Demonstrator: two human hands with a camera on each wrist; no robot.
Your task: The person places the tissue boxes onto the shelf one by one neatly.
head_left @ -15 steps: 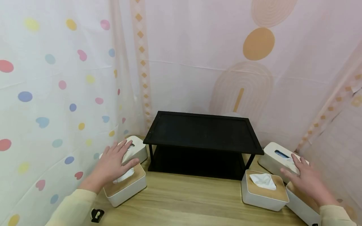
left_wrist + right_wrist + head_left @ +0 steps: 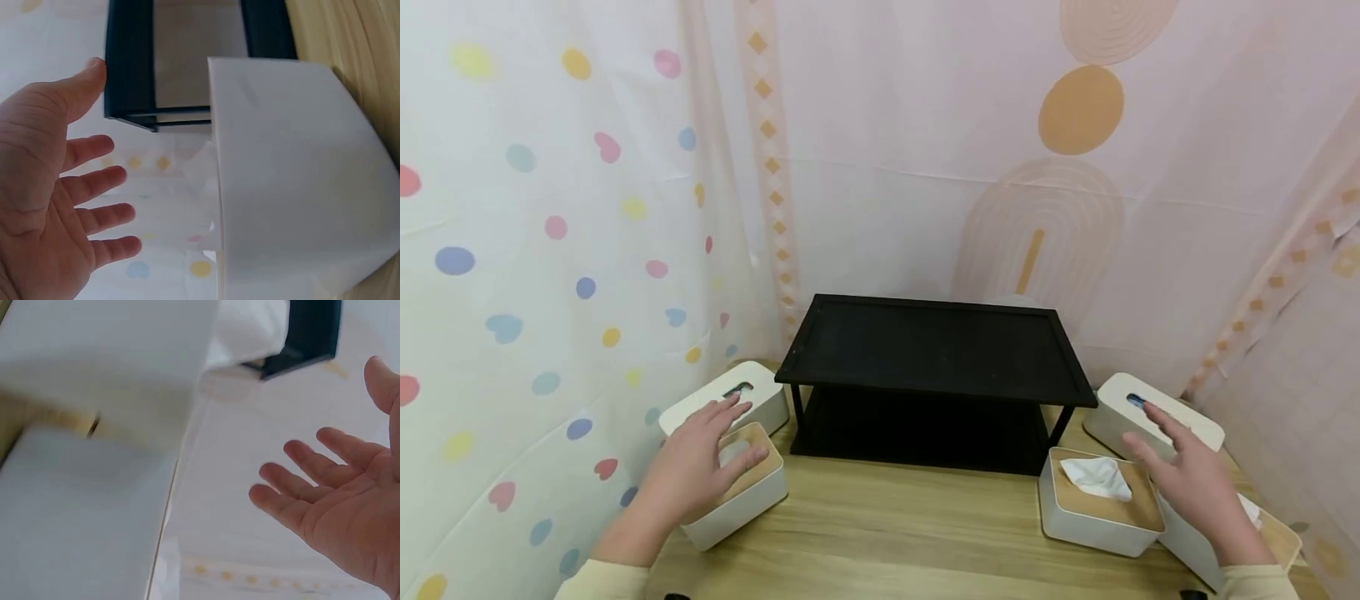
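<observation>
My left hand (image 2: 696,467) hovers with spread fingers over a wood-topped tissue box (image 2: 748,496), covering part of its lid. Behind that box is a white-lidded tissue box (image 2: 767,408). On the other side, my right hand (image 2: 1195,483) is held in the air, empty, fingers extended. Around it are a wood-topped tissue box (image 2: 1097,525) with a white tissue poking out, a white-lidded tissue box (image 2: 1120,425) behind, and another wood-topped box (image 2: 1281,537) partly hidden by the hand. In the left wrist view, the fingers (image 2: 94,187) are apart from the white box side (image 2: 300,181).
A black two-tier shelf (image 2: 936,346) stands between the two groups of boxes, at the back of the wooden table (image 2: 910,533). Patterned curtains (image 2: 880,167) hang behind it and along both sides. Small dark objects (image 2: 1192,594) show at the bottom edge.
My left hand has drawn back toward me, uncovering the white lid behind it. The right hand has moved left, revealing more of the right-hand boxes. The boxes and shelf stay put.
</observation>
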